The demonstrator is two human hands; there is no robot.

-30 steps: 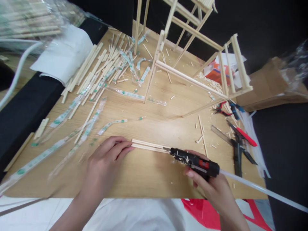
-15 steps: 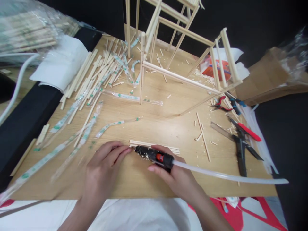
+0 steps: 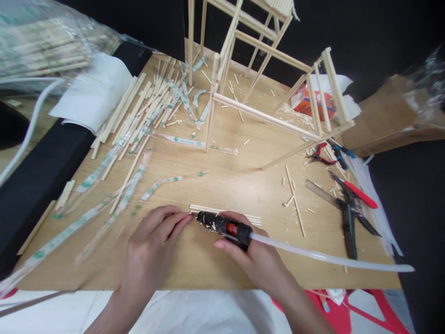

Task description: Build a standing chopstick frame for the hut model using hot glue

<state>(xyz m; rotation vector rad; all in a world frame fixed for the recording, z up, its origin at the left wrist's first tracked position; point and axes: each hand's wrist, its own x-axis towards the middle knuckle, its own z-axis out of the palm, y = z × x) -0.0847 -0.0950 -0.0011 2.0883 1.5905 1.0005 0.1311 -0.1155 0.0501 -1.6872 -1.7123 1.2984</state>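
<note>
My right hand (image 3: 253, 246) is wrapped round a black hot glue gun (image 3: 217, 222), its nozzle pointing left. From the gun's back end a long translucent glue stick (image 3: 330, 258) sticks out to the right. My left hand (image 3: 156, 236) has its thumb and fingers pinched together at the left ends of several thin wooden sticks (image 3: 208, 208), right by the nozzle. These sticks lie side by side on the table, partly hidden behind the gun and my right hand. Whether the pinch lifts a stick or only steadies it is hard to see.
A frame of wooden sticks (image 3: 264, 111) stands at the back. Loose chopsticks (image 3: 139, 111) and torn wrappers (image 3: 95, 174) cover the left. Red-handled pliers (image 3: 321, 154), black cutters (image 3: 348, 227) and a cardboard box (image 3: 385, 116) are at the right. A bag of chopsticks (image 3: 52, 41) lies back left.
The whole view has shifted slightly, with things appearing a little farther right and lower. Both hands and the glue gun keep nearly the same pose at the sticks.
</note>
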